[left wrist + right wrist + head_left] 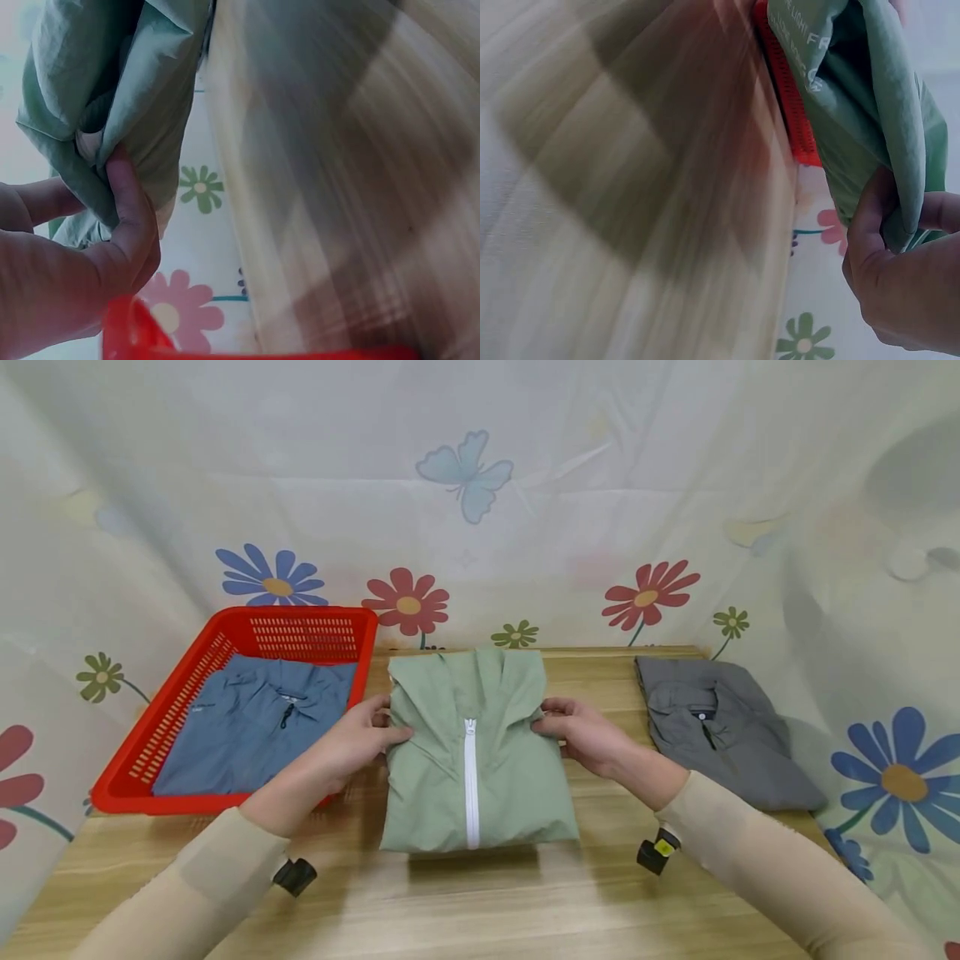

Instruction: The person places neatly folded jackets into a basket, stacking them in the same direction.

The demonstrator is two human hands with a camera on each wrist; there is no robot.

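Note:
A folded light-green jacket [427, 785] with a white zipper [471, 785] down its front is held over the middle of the table. My left hand [365, 733] pinches its left side, thumb on the front and fingers behind. On the opposite side my right hand [585, 733] grips the edge in the same way. Both wrist views show the jacket [161, 67] lifted off the wood, its layers bunched between thumb and fingers. White lettering on the cloth [810, 45] appears in the right wrist view.
At the left stands a red plastic basket [363, 664] with a folded blue jacket [240, 727] inside. A folded dark grey jacket [738, 752] lies on the wooden table [480, 910] at the right. Behind hangs a flower-printed curtain [555, 543], which also closes off both sides.

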